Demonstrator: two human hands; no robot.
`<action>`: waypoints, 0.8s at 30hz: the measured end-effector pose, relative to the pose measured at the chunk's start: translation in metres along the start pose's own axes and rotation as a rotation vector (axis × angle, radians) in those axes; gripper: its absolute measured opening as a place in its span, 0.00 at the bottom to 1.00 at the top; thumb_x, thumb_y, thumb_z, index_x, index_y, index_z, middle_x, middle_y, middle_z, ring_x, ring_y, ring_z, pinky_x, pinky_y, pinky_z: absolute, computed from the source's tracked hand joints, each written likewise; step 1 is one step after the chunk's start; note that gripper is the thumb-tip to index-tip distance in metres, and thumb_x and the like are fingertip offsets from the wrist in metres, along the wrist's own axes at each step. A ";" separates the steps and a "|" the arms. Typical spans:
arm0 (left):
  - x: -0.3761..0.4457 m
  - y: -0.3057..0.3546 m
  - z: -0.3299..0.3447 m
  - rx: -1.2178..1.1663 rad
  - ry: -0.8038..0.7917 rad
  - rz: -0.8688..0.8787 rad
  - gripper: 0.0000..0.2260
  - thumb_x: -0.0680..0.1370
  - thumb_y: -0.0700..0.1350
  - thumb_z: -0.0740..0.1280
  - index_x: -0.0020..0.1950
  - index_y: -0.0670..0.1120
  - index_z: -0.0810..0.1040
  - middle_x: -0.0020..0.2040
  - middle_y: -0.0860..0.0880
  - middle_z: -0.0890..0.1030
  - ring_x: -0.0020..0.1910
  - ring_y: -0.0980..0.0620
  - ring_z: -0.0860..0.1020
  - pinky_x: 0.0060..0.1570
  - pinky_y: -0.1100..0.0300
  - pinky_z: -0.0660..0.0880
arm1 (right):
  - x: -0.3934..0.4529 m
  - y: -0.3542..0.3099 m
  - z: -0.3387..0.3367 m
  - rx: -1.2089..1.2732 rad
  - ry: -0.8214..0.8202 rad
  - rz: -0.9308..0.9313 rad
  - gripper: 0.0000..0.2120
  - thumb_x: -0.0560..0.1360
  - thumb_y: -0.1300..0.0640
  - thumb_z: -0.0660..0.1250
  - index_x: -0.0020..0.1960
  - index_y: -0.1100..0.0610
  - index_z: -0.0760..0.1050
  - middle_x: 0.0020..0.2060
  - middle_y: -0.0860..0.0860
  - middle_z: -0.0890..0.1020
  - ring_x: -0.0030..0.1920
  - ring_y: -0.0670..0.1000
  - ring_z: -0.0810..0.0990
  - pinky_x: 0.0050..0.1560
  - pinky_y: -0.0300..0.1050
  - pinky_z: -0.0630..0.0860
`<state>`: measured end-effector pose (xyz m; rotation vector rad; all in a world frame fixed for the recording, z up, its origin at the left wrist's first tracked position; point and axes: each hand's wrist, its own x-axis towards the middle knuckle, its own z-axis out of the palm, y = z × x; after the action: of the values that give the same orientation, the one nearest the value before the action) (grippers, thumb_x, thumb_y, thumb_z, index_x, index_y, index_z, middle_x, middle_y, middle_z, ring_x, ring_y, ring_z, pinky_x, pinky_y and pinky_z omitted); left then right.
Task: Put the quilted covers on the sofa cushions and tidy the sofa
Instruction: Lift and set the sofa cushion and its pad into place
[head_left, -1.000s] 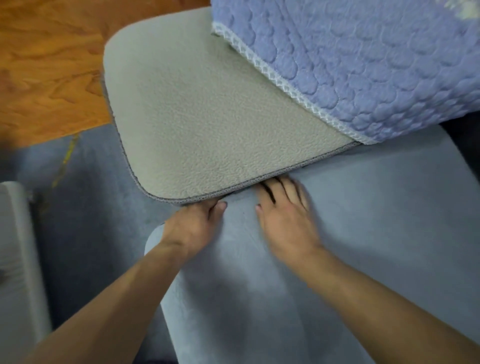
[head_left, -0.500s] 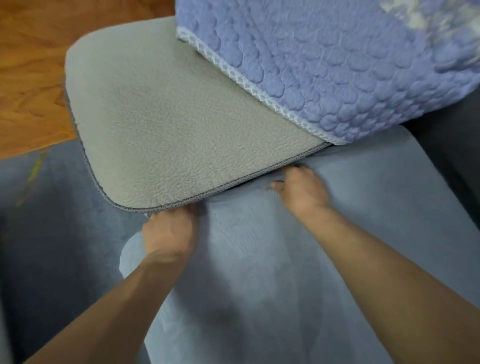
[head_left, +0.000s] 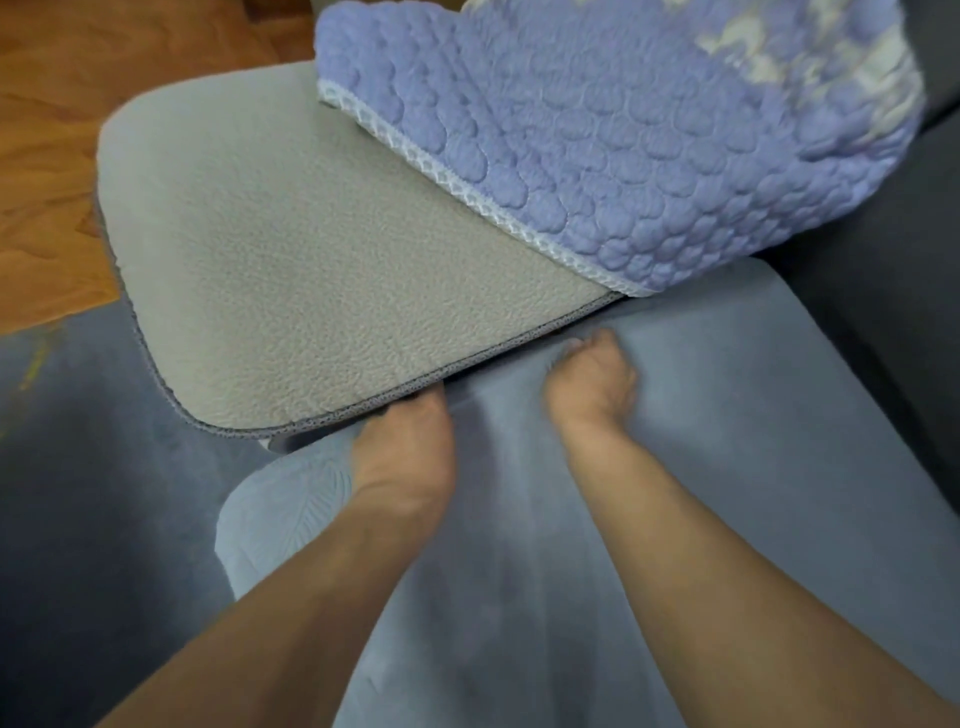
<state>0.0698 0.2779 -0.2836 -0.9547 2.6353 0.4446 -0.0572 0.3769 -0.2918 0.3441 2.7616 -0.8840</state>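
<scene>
Currently left hand (head_left: 402, 447) fingers hidden under grey pad (head_left: 311, 270) edge, grip unclear; right hand (head_left: 592, 382) curled, bunching blue cushion (head_left: 727, 441) fabric. Risk: quilted cover (head_left: 623, 140) sliding off.

A home living room: dark sofa (head_left: 883, 291) at three o'clock, cushion (head_left: 727, 467) and quilted cover (head_left: 649, 156), wood floor (head_left: 78, 130) at ten o'clock.

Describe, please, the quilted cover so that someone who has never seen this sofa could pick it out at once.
Start at the blue-grey seat cushion where both hands work. Beyond it lies a beige-grey pad, and the quilted cover is draped over that pad's far right part. Unlike its smooth neighbours, it is lavender, puffy with scale-like stitching, and edged in white lattice trim.
</scene>
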 end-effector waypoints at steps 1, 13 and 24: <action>-0.001 0.004 0.000 0.009 0.020 0.000 0.13 0.83 0.40 0.58 0.67 0.50 0.70 0.58 0.43 0.82 0.57 0.40 0.81 0.56 0.49 0.76 | 0.003 -0.004 0.002 0.243 -0.035 0.181 0.08 0.75 0.60 0.63 0.54 0.57 0.73 0.48 0.60 0.80 0.49 0.60 0.79 0.48 0.49 0.74; -0.003 0.005 0.027 -0.800 0.274 -0.233 0.11 0.79 0.38 0.59 0.47 0.42 0.82 0.47 0.40 0.84 0.51 0.36 0.80 0.55 0.48 0.72 | 0.020 -0.001 0.001 1.422 -0.427 0.341 0.15 0.79 0.76 0.55 0.46 0.58 0.69 0.42 0.56 0.78 0.48 0.55 0.79 0.65 0.54 0.75; 0.010 -0.003 0.024 0.044 0.028 0.272 0.30 0.79 0.67 0.50 0.74 0.51 0.66 0.69 0.45 0.76 0.66 0.42 0.75 0.65 0.51 0.71 | 0.035 0.036 -0.004 -0.464 -0.271 -0.937 0.09 0.76 0.61 0.62 0.55 0.58 0.76 0.49 0.60 0.82 0.52 0.63 0.79 0.52 0.53 0.72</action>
<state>0.0688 0.2796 -0.3092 -0.5947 2.7991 0.4355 -0.0806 0.4137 -0.3177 -1.1247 2.6792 -0.3383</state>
